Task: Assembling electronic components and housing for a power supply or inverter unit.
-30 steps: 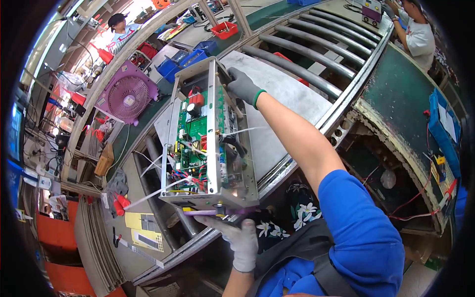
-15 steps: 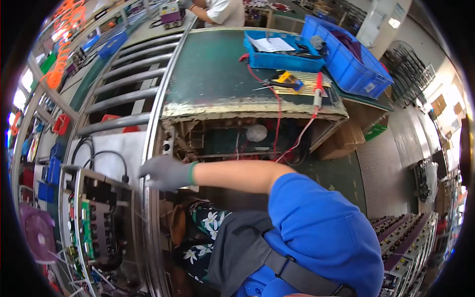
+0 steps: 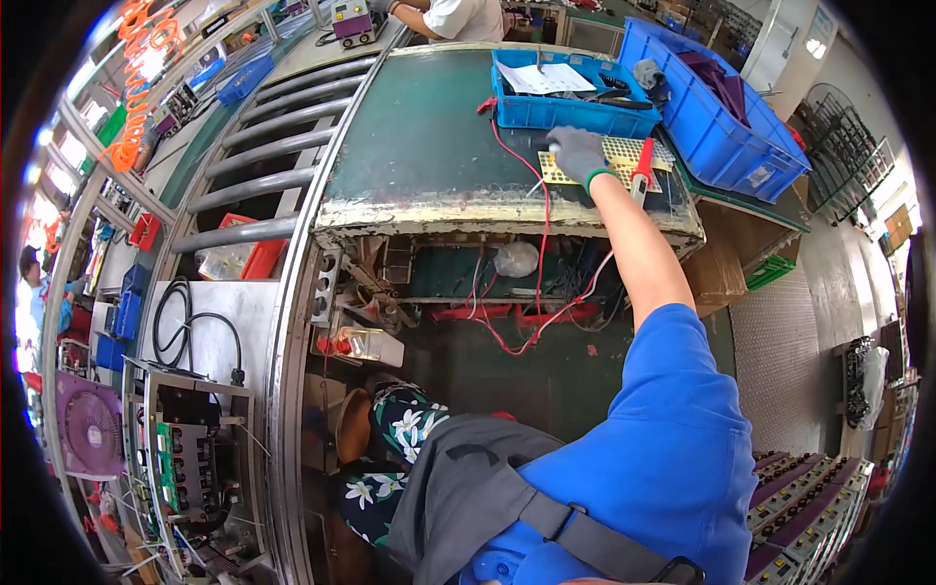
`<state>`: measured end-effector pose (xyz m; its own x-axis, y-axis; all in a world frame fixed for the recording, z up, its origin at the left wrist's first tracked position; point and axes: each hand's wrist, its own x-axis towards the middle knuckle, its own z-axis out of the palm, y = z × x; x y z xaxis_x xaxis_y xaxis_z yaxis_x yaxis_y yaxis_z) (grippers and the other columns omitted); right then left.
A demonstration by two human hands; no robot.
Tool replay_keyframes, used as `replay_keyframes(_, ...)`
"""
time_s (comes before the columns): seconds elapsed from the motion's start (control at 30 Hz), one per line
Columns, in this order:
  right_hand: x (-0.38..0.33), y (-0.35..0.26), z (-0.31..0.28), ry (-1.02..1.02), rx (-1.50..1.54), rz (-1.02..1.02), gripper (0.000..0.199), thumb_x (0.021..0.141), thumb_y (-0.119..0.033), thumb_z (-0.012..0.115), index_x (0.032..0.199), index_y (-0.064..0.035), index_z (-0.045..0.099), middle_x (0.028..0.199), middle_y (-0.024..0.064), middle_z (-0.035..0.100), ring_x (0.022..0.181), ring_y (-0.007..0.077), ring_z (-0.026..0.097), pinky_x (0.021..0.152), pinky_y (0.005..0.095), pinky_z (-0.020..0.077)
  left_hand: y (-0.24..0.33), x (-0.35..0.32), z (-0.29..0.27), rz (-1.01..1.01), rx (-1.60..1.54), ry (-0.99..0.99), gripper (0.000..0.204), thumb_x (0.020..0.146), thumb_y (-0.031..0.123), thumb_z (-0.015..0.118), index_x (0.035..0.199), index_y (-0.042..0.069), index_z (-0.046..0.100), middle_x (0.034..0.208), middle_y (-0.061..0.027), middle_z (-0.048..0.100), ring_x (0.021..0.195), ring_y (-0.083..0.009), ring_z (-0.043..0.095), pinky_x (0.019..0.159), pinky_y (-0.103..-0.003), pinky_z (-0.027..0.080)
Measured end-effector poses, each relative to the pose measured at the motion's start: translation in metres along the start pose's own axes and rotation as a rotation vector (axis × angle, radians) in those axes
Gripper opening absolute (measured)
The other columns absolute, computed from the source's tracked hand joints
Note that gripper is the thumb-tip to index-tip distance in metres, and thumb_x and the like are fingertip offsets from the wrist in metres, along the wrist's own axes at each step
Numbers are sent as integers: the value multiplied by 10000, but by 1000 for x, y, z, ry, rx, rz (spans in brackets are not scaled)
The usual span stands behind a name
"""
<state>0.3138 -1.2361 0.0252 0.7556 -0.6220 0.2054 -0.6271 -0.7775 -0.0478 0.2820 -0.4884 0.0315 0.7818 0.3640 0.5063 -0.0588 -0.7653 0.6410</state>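
My right hand (image 3: 579, 156), in a grey glove with a green cuff, reaches over the green workbench (image 3: 419, 127). Its fingers are curled over a yellowish dotted sheet (image 3: 624, 152). A small pale bit shows at the fingertips, but I cannot make out what the hand holds. Beside the sheet's right part lies a red-and-white handheld tool (image 3: 643, 168). My left hand is out of view. At the lower left stands an opened device chassis (image 3: 195, 458) with a green circuit board and wires. A black cable (image 3: 185, 322) lies coiled behind it.
A light-blue tray (image 3: 526, 114) with paper and tools stands at the bench's back, beside a larger blue crate (image 3: 707, 146). Rollers (image 3: 263, 185) run along the left. Red wires (image 3: 546, 253) hang over the bench front. A co-worker (image 3: 458, 19) is at the back.
My right hand has moved from the conveyor's rail near the chassis up and right to the bench. It now covers where the yellow and dark hand tools lay. The view has shifted slightly.
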Motion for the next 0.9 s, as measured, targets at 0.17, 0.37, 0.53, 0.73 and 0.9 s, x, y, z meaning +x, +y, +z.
replay_keyframes(0.17,-9,-15,-33,378,921,-88,219,1010,-214,583,1197,-107,623,846,38,648,731,144,592,639,289,458,-5,13,-80,198,226,386,580,951,315,708,1366,-36,507,1348,-207,545,1242,-412,504,1103,-536,366)
replay_keyframes(0.37,-151,-132,-82,-421,1613,-270,352,867,-24,621,1214,-80,603,890,5,613,769,112,598,662,274,491,30,-32,-57,417,157,-35,833,930,380,731,1554,12,321,1577,-201,376,1408,-426,403,1186,-513,317)
replay_keyframes(0.53,-302,-267,-72,-1263,1645,-566,267,1013,-182,577,1228,-25,590,942,10,610,812,88,581,702,267,489,57,-118,67,-143,-792,-771,610,991,270,633,1479,-8,396,1395,-160,506,1246,-264,518,1082,-411,406)
replay_keyframes(0.73,-400,-337,-45,-1380,1722,-494,724,849,-238,665,1481,-34,375,1307,80,526,1197,152,522,1047,342,420,14,-157,53,-414,-843,-470,495,1042,257,554,1409,-60,456,996,-158,678,759,-247,650,655,-389,536)
replay_keyframes(0.9,-406,-356,-25,-1652,1602,-229,471,950,-280,618,1347,-63,484,1270,75,560,1270,179,500,1097,346,385,-4,-143,17,210,-145,-615,432,934,180,662,1276,-61,553,968,-186,678,855,-381,668,770,-442,537)
